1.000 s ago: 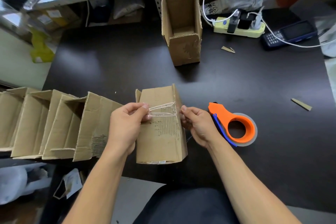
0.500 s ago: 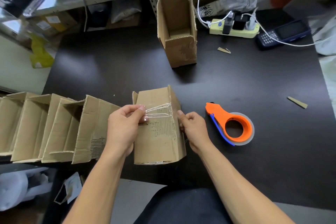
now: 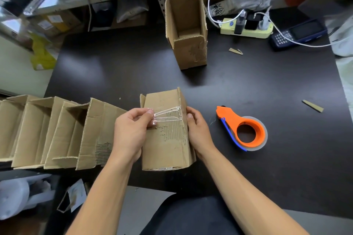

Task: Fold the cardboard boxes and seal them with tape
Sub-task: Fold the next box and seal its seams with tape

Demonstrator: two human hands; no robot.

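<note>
A small folded cardboard box [image 3: 166, 143] lies on the black table [image 3: 267, 91] right in front of me. A strip of clear tape [image 3: 168, 115] stretches across its upper face. My left hand [image 3: 131, 129] pinches the tape's left end between thumb and fingers. My right hand [image 3: 196, 128] holds the box's right edge, thumb pressing where the tape meets the corner. An orange tape dispenser [image 3: 242, 129] with a blue blade guard lies flat just right of my right hand.
Several folded open boxes [image 3: 57, 131] stand in a row at the left table edge. Another open box [image 3: 186, 30] stands upright at the back centre. A power strip [image 3: 246, 28], a handheld scanner [image 3: 298, 33] and cardboard scraps [image 3: 313, 106] lie at the back right.
Both hands stay on the box with the tape strip between them; the view has shifted slightly. The right thumb has slid a little along the box's right edge.
</note>
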